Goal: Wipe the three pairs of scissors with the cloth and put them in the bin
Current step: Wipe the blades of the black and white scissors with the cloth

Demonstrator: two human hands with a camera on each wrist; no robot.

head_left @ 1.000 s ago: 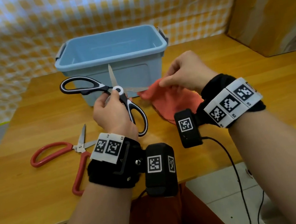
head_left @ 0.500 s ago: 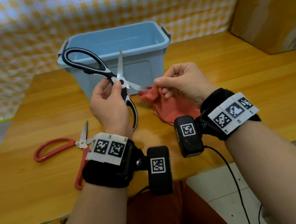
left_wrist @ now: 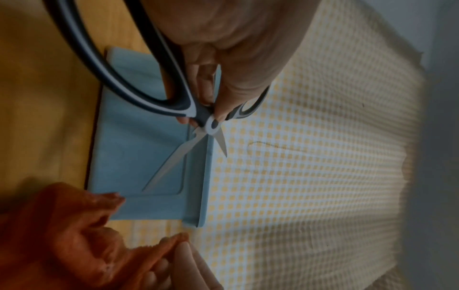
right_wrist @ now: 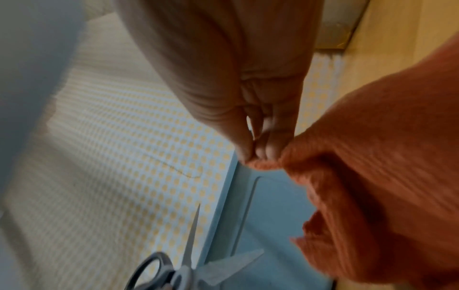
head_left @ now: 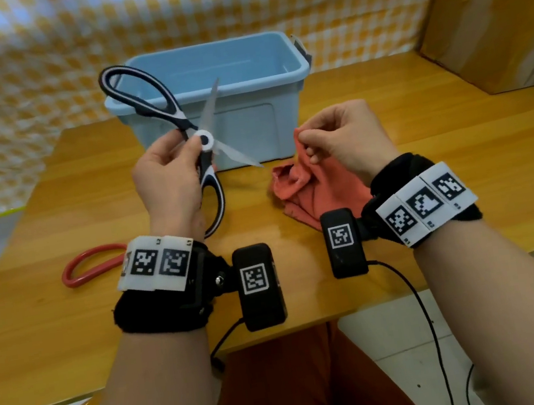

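Black-and-white scissors (head_left: 197, 150) held up in front of the blue bin (head_left: 260, 75), above the far middle of the desk (head_left: 458, 146), blades splayed wide. Left hand (head_left: 165, 182) pinched around the pivot and upper handle; right hand (head_left: 349, 138) pinched a fold of the orange cloth (head_left: 312, 188), the rest slumped on the desk near the bin. Judged: scissors rigid, moderately heavy, smooth steel slippery and sharp-edged, so best held at handles or pivot, never the blades; cloth soft and limp, fine to bunch anywhere. Red scissors (head_left: 91, 266) seen near the left edge only from the head camera, blades hidden behind the wrist. Left wrist camera alone showed fingertips at the pivot; third pair possibly already in the bin, interior not fully visible.
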